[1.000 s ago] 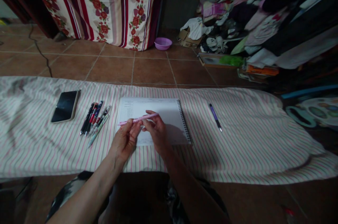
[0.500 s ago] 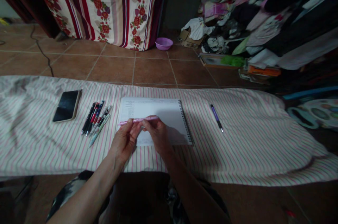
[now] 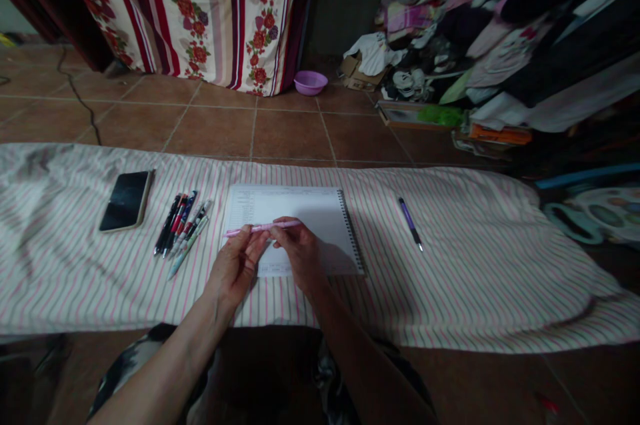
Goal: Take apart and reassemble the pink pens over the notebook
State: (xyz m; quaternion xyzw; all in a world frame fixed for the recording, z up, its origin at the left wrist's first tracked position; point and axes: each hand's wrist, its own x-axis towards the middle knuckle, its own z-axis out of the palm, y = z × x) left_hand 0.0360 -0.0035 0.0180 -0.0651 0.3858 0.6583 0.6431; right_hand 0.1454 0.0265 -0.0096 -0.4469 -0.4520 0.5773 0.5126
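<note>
A pink pen [image 3: 262,227] lies nearly level across the fingers of both hands, above an open spiral notebook [image 3: 305,201]. My left hand [image 3: 240,261] pinches its left part between thumb and fingers. On the pen's right part, my right hand [image 3: 299,250] is closed with thumb and fingertips. Printed lines show along the notebook's left side, and its black spiral runs down the right. Several pens [image 3: 181,225] lie in a bunch left of the notebook. A purple and black pen [image 3: 411,223] rests alone to the right.
A phone [image 3: 126,201] lies at the left on the striped cloth [image 3: 480,265]. Beyond the cloth are the tiled floor [image 3: 215,128], a purple basin [image 3: 311,83] and a floral curtain [image 3: 215,11]. Clothes [image 3: 475,31] are heaped at the back right.
My right hand's fingers have shifted very slightly on the pink pen. The pen, the notebook and my left hand stay almost where they were.
</note>
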